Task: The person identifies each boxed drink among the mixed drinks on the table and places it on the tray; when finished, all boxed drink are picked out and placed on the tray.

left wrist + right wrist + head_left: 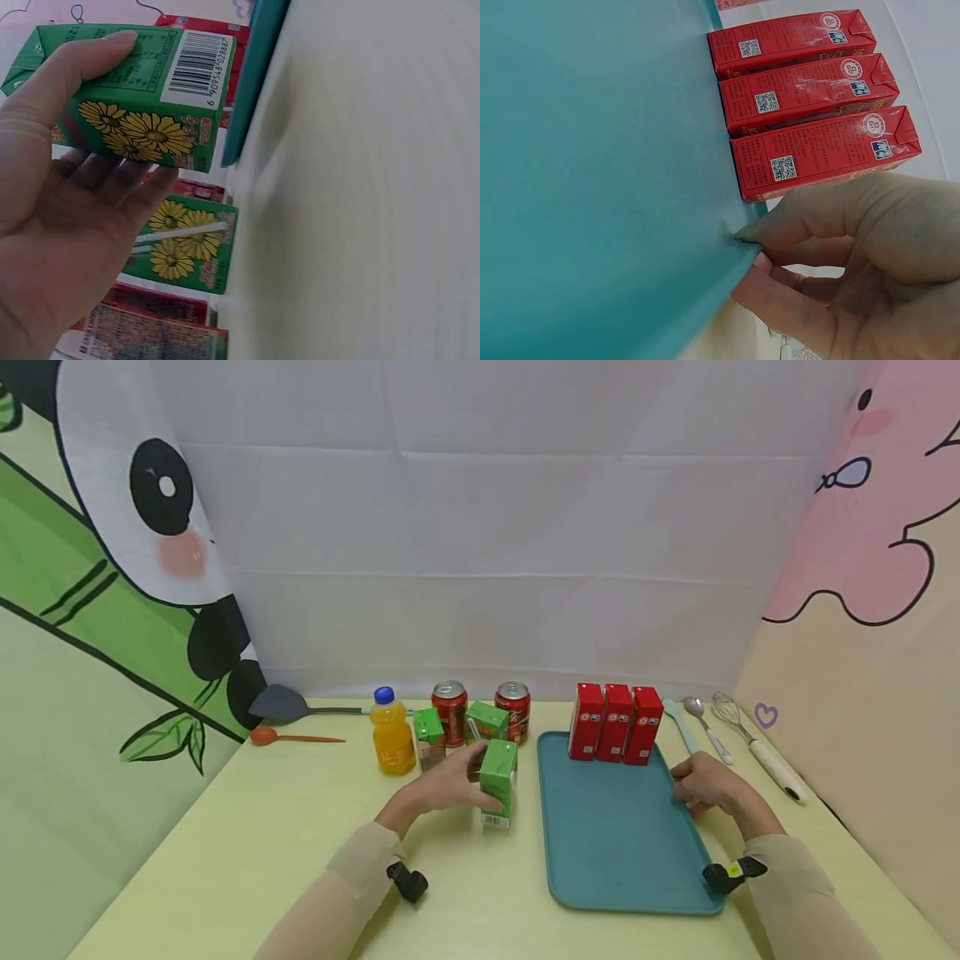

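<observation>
My left hand [447, 779] grips a green drink carton [150, 71] with yellow flowers, thumb on one side and fingers on the other. In the head view that carton [498, 777] is left of the blue-green tray [618, 843], and in the left wrist view it seems raised above the table. At the tray's right edge, my right hand [708, 779] pinches the rim between thumb and fingers, seen closely in the right wrist view. Three red cartons [617, 722] stand in a row on the tray's far end. Two other green cartons [487, 720] stand behind my left hand.
Two red cans [513, 710] and an orange juice bottle [393, 735] stand at the back. To their left lie a dark spatula [279, 703] and an orange spoon [264, 736]. Right of the tray are a whisk [757, 743], a metal spoon [707, 727] and a pale green utensil [678, 722].
</observation>
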Action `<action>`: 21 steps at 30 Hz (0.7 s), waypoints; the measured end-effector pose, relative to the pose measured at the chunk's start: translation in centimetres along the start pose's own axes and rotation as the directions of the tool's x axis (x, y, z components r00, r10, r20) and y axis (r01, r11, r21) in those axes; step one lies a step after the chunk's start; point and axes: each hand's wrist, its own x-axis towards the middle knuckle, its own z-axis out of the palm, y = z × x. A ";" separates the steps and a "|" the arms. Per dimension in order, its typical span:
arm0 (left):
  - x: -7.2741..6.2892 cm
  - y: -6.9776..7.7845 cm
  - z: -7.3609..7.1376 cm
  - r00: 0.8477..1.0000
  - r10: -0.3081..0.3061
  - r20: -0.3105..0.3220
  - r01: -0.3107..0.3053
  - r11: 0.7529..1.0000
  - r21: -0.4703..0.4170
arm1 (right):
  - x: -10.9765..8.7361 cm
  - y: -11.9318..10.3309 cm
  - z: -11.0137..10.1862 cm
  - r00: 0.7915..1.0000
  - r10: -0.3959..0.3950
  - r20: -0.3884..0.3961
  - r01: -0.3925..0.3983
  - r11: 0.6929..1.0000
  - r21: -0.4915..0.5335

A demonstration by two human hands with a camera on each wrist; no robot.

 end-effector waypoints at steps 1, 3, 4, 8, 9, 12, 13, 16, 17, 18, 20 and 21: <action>0.0 0.3 0.1 1.000 0.013 -0.002 -0.013 1.000 -0.004 | 0.0 0.0 0.0 1.000 0.001 -0.002 -0.001 1.000 -0.002; -0.1 0.8 0.2 0.999 0.043 -0.007 -0.043 0.999 -0.009 | 0.0 -0.1 0.0 1.000 0.002 -0.003 -0.002 1.000 -0.005; 0.0 0.9 0.3 0.999 0.054 -0.009 -0.054 0.998 -0.013 | 0.0 -0.1 0.0 1.000 0.001 -0.003 -0.001 1.000 -0.006; 0.1 1.5 0.6 0.997 0.066 -0.037 -0.066 0.998 -0.010 | 0.0 -0.1 0.0 1.000 -0.003 -0.006 0.003 1.000 0.000; 0.1 1.5 0.7 0.997 0.064 -0.045 -0.065 0.998 -0.006 | -0.1 0.0 0.1 1.000 -0.004 -0.006 0.004 1.000 0.003; 0.2 1.5 0.8 0.996 0.060 -0.063 -0.060 0.998 0.006 | -0.1 0.0 0.1 1.000 -0.003 -0.008 0.003 1.000 0.006; 0.2 1.5 0.9 0.996 0.061 -0.064 -0.061 0.998 0.006 | -0.1 -0.1 0.1 1.000 -0.001 -0.008 0.001 1.000 0.007; 0.3 1.4 1.1 0.996 0.069 -0.054 -0.069 0.998 0.008 | -0.1 -0.1 0.1 1.000 0.002 -0.010 -0.002 1.000 0.006; 0.3 1.4 1.1 0.996 0.070 -0.049 -0.070 0.998 0.009 | -0.1 -0.1 0.1 1.000 0.003 -0.011 -0.003 1.000 0.005; 0.3 1.4 1.2 0.996 0.071 -0.046 -0.071 0.997 0.010 | 0.0 -0.1 0.1 1.000 0.004 -0.011 -0.004 1.000 0.005; 0.3 1.3 1.2 0.997 0.072 -0.040 -0.072 0.997 0.016 | 0.0 -0.1 0.2 1.000 0.004 -0.012 -0.004 1.000 0.001; 0.3 1.2 1.3 0.997 0.072 -0.040 -0.071 0.997 0.019 | 0.0 -0.2 0.2 1.000 0.003 -0.012 -0.003 1.000 -0.002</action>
